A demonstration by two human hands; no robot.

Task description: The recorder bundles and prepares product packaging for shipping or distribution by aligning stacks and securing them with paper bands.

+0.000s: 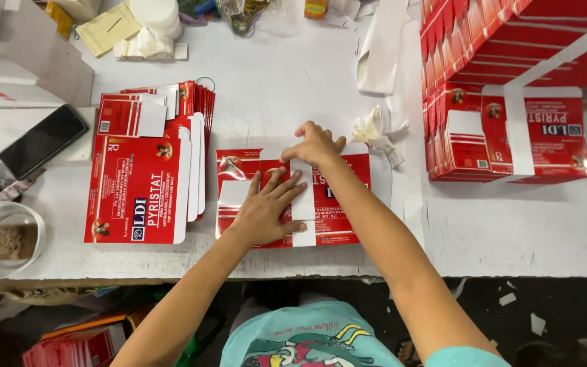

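Left hand (266, 207): flat, fingers spread, palm down on the carton bundle (338, 204); fingertips reach onto the white band (303, 200)
Right hand (315, 145): fingers curled and pressed together at the far edge of the bundle, pinching the band's top end there
Carton bundle: flat red cartons lying on the white table (497, 231), near its front edge, about the middle; the band runs near-to-far across its centre
Loose stack (145, 170): flat red-and-white cartons fanned out, just left of the bundle, not touching it
Banded bundles (511, 132): red cartons wrapped with white strips, far right, well apart from the hands; more red packs piled behind them
Paper scraps (375, 132): crumpled white strips just right of the right hand
Phone (42, 141): dark, lying on a white block at far left
Bowl (1, 241): white, holding a brownish paste, left near edge
Roll (157, 17): white roll at the far side, beside a yellow pad
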